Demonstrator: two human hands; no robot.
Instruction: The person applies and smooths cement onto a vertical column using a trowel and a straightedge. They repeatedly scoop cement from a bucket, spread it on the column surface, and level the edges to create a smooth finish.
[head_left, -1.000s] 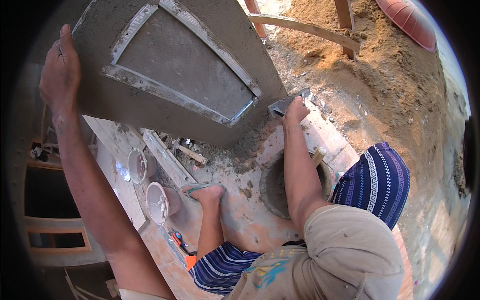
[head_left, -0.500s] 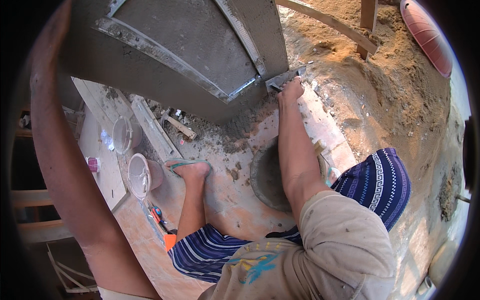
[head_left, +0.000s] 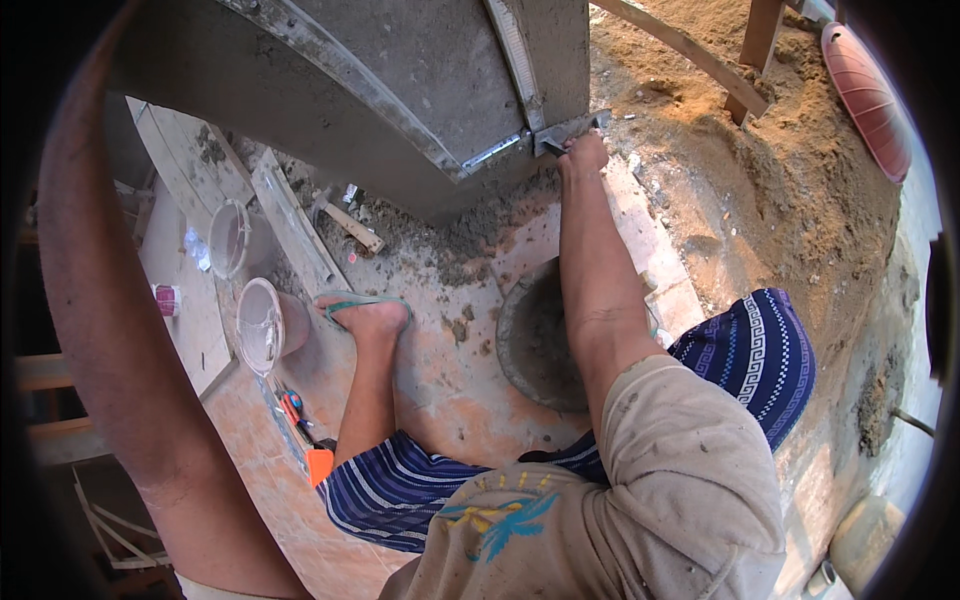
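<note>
My right hand (head_left: 585, 153) is closed around the handle of a flat metal plastering trowel (head_left: 572, 128). Its blade lies at the lower right corner of a grey, wet-looking mortar-covered column (head_left: 430, 85). Pale straight strips (head_left: 350, 75) frame a panel on the column's face. Under my right forearm stands a round dark tub (head_left: 512, 345) with grey mortar inside, partly hidden by the arm. My left arm (head_left: 115, 330) reaches up along the left side to the top rim of the picture, where the hand is lost from sight.
Left of the column lie a hammer (head_left: 350, 228), boards (head_left: 290, 215) and two pale buckets (head_left: 285, 325), (head_left: 240, 240). Pliers with coloured handles (head_left: 292, 410) lie near my sandalled foot (head_left: 370, 318). Sand (head_left: 800, 190) is heaped at right, with wooden stakes (head_left: 755, 50) and a pink ribbed basin (head_left: 868, 100).
The whole view has shifted, so floor objects sit higher and slightly left. My right hand still has the trowel at the column's lower corner. My left arm appears a little farther left.
</note>
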